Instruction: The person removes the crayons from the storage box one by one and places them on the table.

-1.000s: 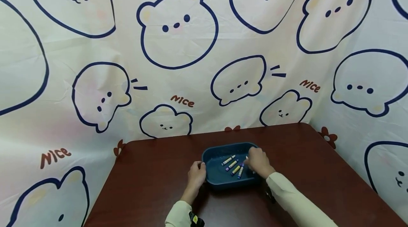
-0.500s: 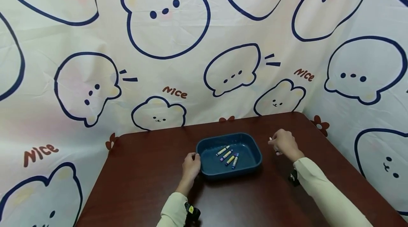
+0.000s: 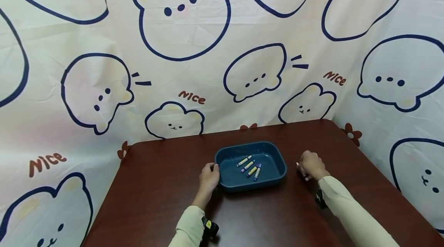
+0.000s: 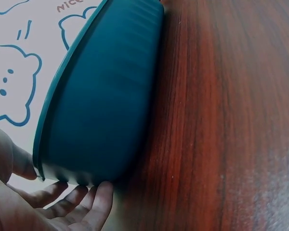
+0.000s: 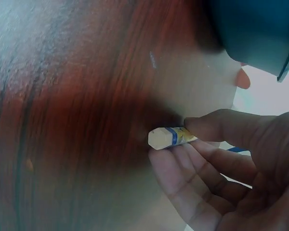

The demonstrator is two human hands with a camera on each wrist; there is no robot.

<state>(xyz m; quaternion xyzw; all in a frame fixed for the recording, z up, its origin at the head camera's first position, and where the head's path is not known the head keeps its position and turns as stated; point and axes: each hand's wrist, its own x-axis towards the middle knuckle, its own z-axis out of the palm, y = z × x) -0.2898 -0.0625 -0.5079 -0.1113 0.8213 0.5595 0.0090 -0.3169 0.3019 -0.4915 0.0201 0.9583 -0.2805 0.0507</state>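
A dark teal plastic tray sits on the table with several paper-wrapped crayons lying in it. At its left end my left hand grips the rim; in the left wrist view the thumb is at the rim and the fingers curl against the outer wall. To the right of the tray, apart from it, my right hand is low over the table. Its thumb and fingers pinch a pale crayon with a blue and yellow wrapper, seen end-on in the right wrist view. Whether this crayon touches the table I cannot tell.
The table is dark red-brown wood. Behind and beside it hangs a pale cloth printed with bear faces. Dark wrist cameras sit on both wrists, below cream sleeves.
My right hand has moved out of the tray to the right with a crayon, then lowered toward the table. My left hand has stayed on the tray's left end. The head view has shifted slightly.
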